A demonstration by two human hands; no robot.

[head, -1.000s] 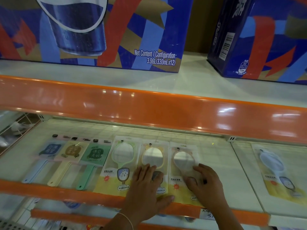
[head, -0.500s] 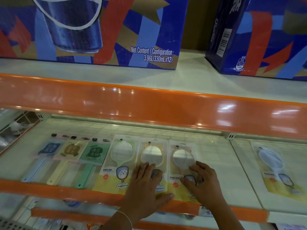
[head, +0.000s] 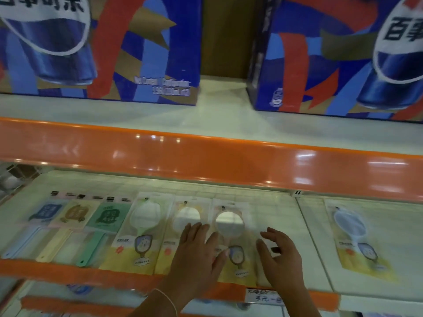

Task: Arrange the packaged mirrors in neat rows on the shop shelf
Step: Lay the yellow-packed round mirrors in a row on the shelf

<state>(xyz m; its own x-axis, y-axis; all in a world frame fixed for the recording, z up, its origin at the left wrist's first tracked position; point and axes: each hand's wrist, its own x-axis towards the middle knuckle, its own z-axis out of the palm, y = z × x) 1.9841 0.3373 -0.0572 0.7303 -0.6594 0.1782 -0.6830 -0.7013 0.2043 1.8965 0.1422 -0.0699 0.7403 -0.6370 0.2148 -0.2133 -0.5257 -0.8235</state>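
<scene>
i see my left hand [head: 196, 250] flat, fingers spread, on the yellow mirror pack [head: 183, 234]. my right hand [head: 280, 255] hovers loosely curled, holding nothing, just right of the orange mirror pack [head: 231, 227]. bare shelf [head: 274, 213] lies beyond it.

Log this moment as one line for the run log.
left hand: flat on yellow-framed packaged mirror | right hand: open beside pink-framed packaged mirror | row: six packs aligned

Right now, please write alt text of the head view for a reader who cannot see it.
Two hands reach over packaged mirrors laid in a row on a shop shelf: the left hand rests flat on the yellow-framed mirror pack, the right hand hovers open beside the pink-framed mirror pack. Blue drink cartons stand on the shelf above.
</scene>
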